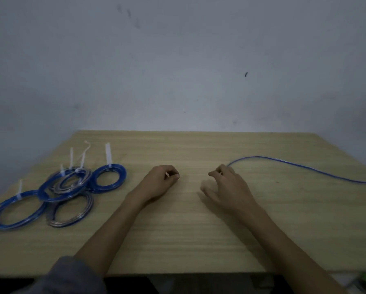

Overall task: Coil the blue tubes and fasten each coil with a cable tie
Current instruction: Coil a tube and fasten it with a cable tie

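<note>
Plain grey wall, wooden table (pixel 177 230), finished coils (pixel 57 187) piled off to the left. One loose blue tube (pixel 294 166) runs from the right hand (pixel 228 185) out toward the table's right edge, long axis roughly left-right. Right fingers look curled around its near end. Left hand (pixel 158 181) is loosely curled nearby, maybe pinching something small; can't tell what.

Five tied blue coils (pixel 67 187) lie clustered at left, white cable ties (pixel 108 154) upright; one loose blue tube (pixel 300 166) curves rightward.
</note>
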`<move>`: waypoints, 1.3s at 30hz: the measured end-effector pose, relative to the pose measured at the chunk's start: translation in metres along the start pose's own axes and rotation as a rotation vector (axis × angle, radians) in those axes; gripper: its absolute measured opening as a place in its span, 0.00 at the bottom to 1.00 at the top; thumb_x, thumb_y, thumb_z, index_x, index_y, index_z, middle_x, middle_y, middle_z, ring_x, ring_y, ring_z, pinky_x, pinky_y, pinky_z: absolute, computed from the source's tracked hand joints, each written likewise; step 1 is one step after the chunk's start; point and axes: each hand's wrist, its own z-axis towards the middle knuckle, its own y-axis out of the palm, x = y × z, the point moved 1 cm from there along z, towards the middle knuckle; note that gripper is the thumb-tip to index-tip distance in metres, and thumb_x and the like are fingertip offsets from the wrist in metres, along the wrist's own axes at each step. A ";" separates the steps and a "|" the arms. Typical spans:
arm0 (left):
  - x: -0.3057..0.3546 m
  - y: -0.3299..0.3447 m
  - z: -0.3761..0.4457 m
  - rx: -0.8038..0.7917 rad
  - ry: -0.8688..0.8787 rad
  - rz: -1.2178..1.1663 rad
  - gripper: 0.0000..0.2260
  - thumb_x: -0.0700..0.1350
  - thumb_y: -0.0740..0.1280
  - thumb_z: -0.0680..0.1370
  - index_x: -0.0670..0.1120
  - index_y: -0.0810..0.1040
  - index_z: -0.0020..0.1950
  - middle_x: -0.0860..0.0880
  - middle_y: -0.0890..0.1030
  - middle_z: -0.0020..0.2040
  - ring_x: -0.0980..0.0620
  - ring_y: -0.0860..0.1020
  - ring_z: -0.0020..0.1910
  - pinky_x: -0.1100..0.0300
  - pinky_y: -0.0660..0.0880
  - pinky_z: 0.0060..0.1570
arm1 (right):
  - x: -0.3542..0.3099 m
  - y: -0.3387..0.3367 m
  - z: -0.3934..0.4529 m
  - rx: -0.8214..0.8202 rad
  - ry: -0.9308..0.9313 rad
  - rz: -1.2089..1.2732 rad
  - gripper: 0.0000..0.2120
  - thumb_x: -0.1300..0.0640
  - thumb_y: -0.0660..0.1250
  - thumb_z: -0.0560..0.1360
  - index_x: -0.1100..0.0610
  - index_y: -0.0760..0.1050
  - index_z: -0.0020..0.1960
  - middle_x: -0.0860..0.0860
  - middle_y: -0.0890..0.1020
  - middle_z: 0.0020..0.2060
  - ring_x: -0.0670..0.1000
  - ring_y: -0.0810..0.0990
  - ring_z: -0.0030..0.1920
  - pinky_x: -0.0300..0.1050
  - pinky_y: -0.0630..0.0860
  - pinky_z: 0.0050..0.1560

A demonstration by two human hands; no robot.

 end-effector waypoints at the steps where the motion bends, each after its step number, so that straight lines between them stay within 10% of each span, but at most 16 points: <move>1: 0.002 0.006 0.001 0.014 0.008 -0.006 0.06 0.50 0.67 0.80 0.52 0.83 0.51 0.55 0.82 0.48 0.58 0.78 0.44 0.55 0.77 0.50 | 0.006 -0.002 -0.010 0.009 0.030 -0.018 0.28 0.35 0.62 0.77 0.53 0.75 0.67 0.51 0.75 0.61 0.53 0.73 0.63 0.51 0.73 0.58; 10: -0.005 0.018 -0.007 0.081 0.039 -0.018 0.07 0.49 0.68 0.80 0.50 0.82 0.55 0.51 0.80 0.48 0.54 0.78 0.43 0.50 0.78 0.50 | 0.007 0.010 -0.025 0.013 0.087 -0.121 0.13 0.50 0.60 0.80 0.58 0.77 0.52 0.54 0.76 0.53 0.57 0.73 0.57 0.52 0.71 0.52; 18: 0.021 0.033 -0.012 0.050 0.368 0.306 0.17 0.48 0.64 0.82 0.55 0.75 0.71 0.47 0.67 0.77 0.46 0.70 0.69 0.51 0.71 0.64 | -0.009 0.027 -0.009 0.078 -0.188 -0.240 0.16 0.50 0.53 0.81 0.55 0.77 0.54 0.53 0.80 0.49 0.57 0.78 0.52 0.53 0.70 0.48; 29: 0.048 0.015 -0.025 0.263 0.134 -0.335 0.12 0.49 0.62 0.84 0.48 0.74 0.42 0.52 0.79 0.36 0.53 0.78 0.38 0.54 0.74 0.42 | 0.020 0.004 0.031 0.714 -0.288 -0.115 0.09 0.54 0.63 0.82 0.57 0.79 0.56 0.52 0.83 0.48 0.57 0.80 0.50 0.53 0.71 0.55; 34: 0.062 0.006 -0.027 0.330 0.053 -0.689 0.14 0.51 0.63 0.83 0.43 0.79 0.44 0.47 0.78 0.33 0.52 0.78 0.35 0.55 0.75 0.38 | 0.018 0.002 0.049 0.704 -0.063 0.180 0.08 0.58 0.64 0.82 0.60 0.79 0.56 0.54 0.82 0.45 0.57 0.80 0.41 0.52 0.77 0.39; 39: 0.055 0.013 -0.028 0.119 0.052 -0.525 0.10 0.48 0.60 0.85 0.49 0.80 0.50 0.57 0.83 0.48 0.61 0.79 0.51 0.67 0.74 0.48 | -0.010 0.007 0.059 0.481 0.307 0.994 0.09 0.59 0.62 0.83 0.62 0.79 0.51 0.53 0.84 0.41 0.48 0.86 0.39 0.48 0.84 0.36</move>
